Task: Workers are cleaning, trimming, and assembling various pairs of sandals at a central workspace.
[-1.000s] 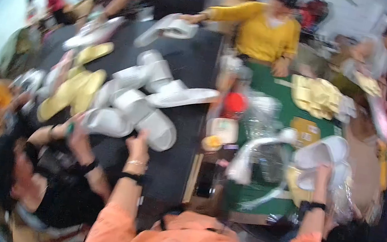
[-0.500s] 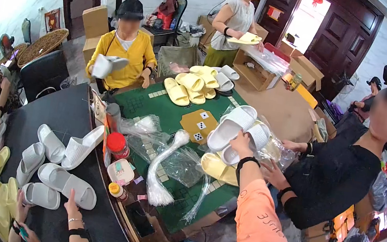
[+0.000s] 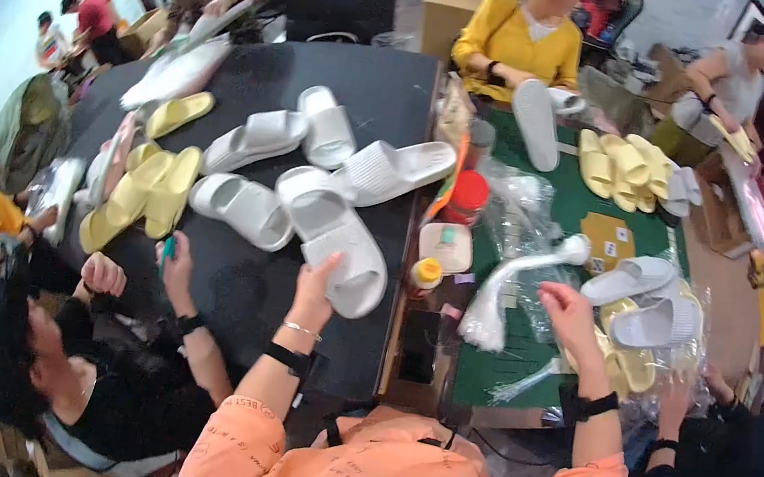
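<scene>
Left hand point(image 3: 314, 290): fingers apart, being pressed on a ribbed white slipper point(image 3: 337, 243) on the black table point(image 3: 395, 91).
Right hand point(image 3: 567, 313): open, being held over crinkled clear bags point(image 3: 529, 222) on the green mat point(image 3: 480, 374).

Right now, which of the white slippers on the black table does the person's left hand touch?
The left hand touches the white slipper nearest the person, by the table's right edge. The other white slippers lie farther away, untouched.
</scene>
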